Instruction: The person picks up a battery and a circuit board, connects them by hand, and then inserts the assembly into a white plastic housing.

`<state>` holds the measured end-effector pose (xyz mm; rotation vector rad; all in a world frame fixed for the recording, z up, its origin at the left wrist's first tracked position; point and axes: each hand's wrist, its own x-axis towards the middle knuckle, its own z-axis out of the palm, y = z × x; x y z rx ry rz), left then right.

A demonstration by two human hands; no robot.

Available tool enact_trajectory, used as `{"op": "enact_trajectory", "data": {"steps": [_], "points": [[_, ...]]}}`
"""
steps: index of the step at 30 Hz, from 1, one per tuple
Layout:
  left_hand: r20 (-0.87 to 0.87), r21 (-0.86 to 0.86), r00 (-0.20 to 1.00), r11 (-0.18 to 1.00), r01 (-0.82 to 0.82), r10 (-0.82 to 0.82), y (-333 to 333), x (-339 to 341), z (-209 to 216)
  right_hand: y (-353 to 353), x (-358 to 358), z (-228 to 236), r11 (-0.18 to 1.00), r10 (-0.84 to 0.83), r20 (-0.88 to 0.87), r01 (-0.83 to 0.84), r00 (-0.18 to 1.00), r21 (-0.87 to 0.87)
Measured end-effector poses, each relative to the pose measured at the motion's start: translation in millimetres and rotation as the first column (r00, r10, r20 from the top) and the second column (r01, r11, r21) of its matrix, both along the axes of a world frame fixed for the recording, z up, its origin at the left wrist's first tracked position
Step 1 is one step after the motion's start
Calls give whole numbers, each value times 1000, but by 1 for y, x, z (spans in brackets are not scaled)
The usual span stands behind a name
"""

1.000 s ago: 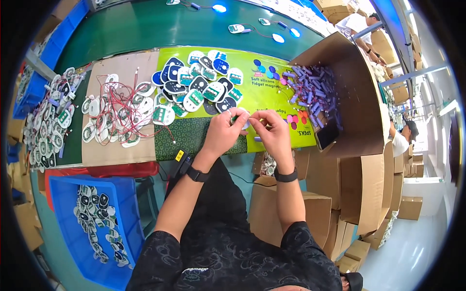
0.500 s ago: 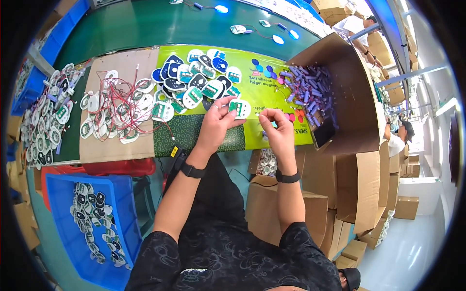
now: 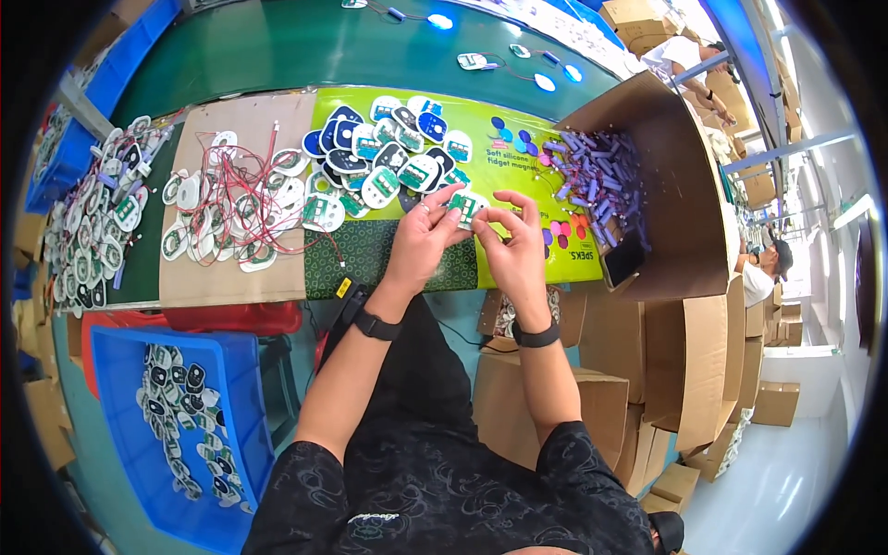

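My left hand (image 3: 418, 248) pinches a white rounded plastic piece with a green circuit board (image 3: 469, 205) between thumb and fingers, just above the table's front edge. My right hand (image 3: 516, 250) meets its right side, thumb and forefinger closed together; whatever lies between those fingertips is too small to make out. Just beyond my hands is a pile of similar white, dark and blue rounded pieces (image 3: 381, 189), some showing green boards. To the left, white ring-shaped parts with tangled red wires (image 3: 242, 203) lie on a cardboard sheet (image 3: 208, 294).
A cardboard box (image 3: 680, 185) at the right holds many purple cylindrical cells (image 3: 592, 180). More wired pieces (image 3: 97, 217) are heaped far left. A blue bin (image 3: 236, 407) of pieces stands below left. Lit assemblies (image 3: 544, 83) lie on the green belt (image 3: 277, 46). Other people are at the far right.
My right hand has moved left, its fingertips coming up to the circuit board piece in my left hand. The whole view has shifted slightly.
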<state>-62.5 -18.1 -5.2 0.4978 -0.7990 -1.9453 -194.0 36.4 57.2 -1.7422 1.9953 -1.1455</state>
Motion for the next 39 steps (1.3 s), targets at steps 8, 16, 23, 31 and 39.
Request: {"op": "enact_trajectory", "data": {"steps": [8, 16, 23, 31, 39], "points": [[-16, -10, 1000, 1000, -18, 18, 0, 1, -2, -2, 6, -2, 999, 8, -88, -12, 996, -51], [19, -12, 999, 999, -32, 32, -1, 0, 2, -4, 10, -8, 992, -3, -179, -19, 984, -122], [-53, 78, 998, 997, -22, 26, -3, 2, -3, -4, 15, -3, 994, 13, -60, -19, 998, -105], [-65, 58, 997, 997, -44, 47, -1, 1, -3, -5, 16, -8, 989, -12, -75, 1, 997, -148], [-84, 79, 995, 996, -50, 57, -2, 2, -3, -7, 22, -13, 987, -32, -65, 21, 997, -161]]}}
